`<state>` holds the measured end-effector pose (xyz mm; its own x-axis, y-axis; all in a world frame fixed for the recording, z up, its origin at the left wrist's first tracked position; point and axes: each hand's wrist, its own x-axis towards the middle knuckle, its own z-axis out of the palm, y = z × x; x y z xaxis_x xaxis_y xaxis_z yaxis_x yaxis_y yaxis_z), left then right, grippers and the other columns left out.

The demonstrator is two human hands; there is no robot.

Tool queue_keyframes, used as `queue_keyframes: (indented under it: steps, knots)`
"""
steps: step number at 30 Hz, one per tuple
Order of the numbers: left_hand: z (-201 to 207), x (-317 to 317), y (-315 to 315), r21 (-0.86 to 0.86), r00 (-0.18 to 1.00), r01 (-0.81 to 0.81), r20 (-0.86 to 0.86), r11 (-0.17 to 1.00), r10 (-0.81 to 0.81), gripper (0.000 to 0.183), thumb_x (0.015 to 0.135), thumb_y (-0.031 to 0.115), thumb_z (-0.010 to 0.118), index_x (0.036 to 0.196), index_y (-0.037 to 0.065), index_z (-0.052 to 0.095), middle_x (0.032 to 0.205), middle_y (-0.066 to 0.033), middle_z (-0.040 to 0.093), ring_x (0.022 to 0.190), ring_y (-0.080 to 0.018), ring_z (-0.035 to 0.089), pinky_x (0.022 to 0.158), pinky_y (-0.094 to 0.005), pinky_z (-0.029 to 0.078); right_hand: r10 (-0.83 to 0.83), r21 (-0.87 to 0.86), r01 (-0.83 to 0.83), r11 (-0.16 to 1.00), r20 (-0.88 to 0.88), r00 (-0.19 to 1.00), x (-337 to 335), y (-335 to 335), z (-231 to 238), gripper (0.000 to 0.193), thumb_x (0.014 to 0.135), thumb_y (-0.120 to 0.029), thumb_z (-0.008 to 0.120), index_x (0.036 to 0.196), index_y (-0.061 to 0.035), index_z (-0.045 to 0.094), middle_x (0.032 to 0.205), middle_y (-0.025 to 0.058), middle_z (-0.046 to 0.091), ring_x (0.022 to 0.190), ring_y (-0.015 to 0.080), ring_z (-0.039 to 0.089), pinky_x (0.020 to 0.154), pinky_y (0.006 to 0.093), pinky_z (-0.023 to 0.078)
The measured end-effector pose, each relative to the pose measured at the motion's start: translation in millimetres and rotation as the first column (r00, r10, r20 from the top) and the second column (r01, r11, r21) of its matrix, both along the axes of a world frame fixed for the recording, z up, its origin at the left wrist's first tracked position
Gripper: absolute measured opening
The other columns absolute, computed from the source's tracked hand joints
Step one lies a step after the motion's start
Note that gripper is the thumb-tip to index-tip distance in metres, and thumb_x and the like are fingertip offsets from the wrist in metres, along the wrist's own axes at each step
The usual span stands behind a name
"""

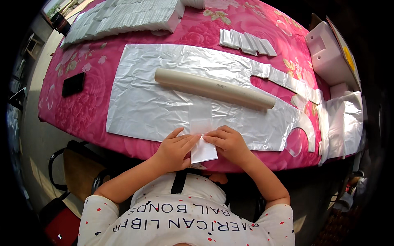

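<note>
My left hand (175, 150) and my right hand (228, 144) meet at the table's near edge, fingers closed on a narrow folded plastic apron (204, 152). The fingertips press on its upper part, and its lower end sticks out toward me. A thin translucent strip runs from it away over a large flat stack of white plastic aprons (137, 94), whose neck and strap cut-outs point right. Across that stack lies a long beige tube (213, 89), slanting down to the right, apart from both hands.
Many folded white packets (123, 18) are piled at the far left, and a short row of them (247, 42) lies farther right. A black phone (74, 84) rests at left on the pink floral tablecloth (61, 112). White foam box (324, 51) and draped plastic (342, 123) stand right; a chair (82, 170) is at lower left.
</note>
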<state>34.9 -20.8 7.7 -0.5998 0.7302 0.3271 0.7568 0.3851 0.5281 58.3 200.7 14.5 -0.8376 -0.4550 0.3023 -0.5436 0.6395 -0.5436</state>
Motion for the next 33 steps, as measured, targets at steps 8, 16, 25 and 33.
queue_keyframes:
  steps: [8, 16, 25, 33]
  knots:
    - [7, -31, 21, -0.058, 0.831, -0.354, 0.438, 0.934, 0.342, 0.056, 0.079, 0.014, 0.065, 0.123, -0.010, 0.040, 0.062, -0.0131, 0.062, 0.051, -0.0243, 0.058, 0.052, -0.0287, 0.046, -0.352, -0.023, 0.490, 0.872, 0.666, 0.658, -29, -11, 16, 0.022, 0.083, -0.020, 0.061, 0.079, 0.0007, 0.066, 0.062, 0.0063, 0.062, 0.055, 0.0101, 0.056, 0.052, 0.0254, 0.043]
    - [15, -42, 25, -0.182, 0.858, -0.371, 0.309, 0.911, 0.411, 0.066, 0.076, 0.017, 0.067, 0.130, -0.006, 0.036, 0.088, -0.0133, 0.061, 0.071, -0.0221, 0.061, 0.062, -0.0309, 0.048, -0.323, 0.048, 0.526, 0.849, 0.836, 0.444, -48, -8, 19, 0.027, 0.082, -0.022, 0.062, 0.071, 0.0032, 0.064, 0.060, 0.0066, 0.061, 0.051, 0.0119, 0.060, 0.048, 0.0253, 0.045]
    - [-9, -30, 49, -0.227, 0.985, -0.169, -0.081, 0.959, 0.155, 0.082, 0.079, 0.044, 0.058, 0.133, -0.009, 0.028, 0.140, -0.0249, 0.028, 0.134, -0.0354, 0.021, 0.109, -0.0459, 0.017, -0.347, 0.063, 0.500, 0.863, 0.794, 0.499, -49, -9, 16, 0.025, 0.080, -0.018, 0.062, 0.069, 0.0036, 0.063, 0.059, 0.0083, 0.061, 0.052, 0.0130, 0.060, 0.050, 0.0254, 0.046]
    - [-22, -30, 48, -0.294, 0.988, -0.157, -0.043, 0.943, 0.151, 0.099, 0.075, 0.054, 0.056, 0.137, -0.010, 0.013, 0.144, -0.0271, 0.015, 0.136, -0.0375, 0.012, 0.110, -0.0470, 0.009, -0.463, 0.157, 0.474, 0.866, 0.610, 0.643, -35, -18, 26, 0.023, 0.067, -0.022, 0.067, 0.071, 0.0006, 0.064, 0.065, 0.0132, 0.063, 0.063, 0.0245, 0.063, 0.060, 0.0327, 0.049]
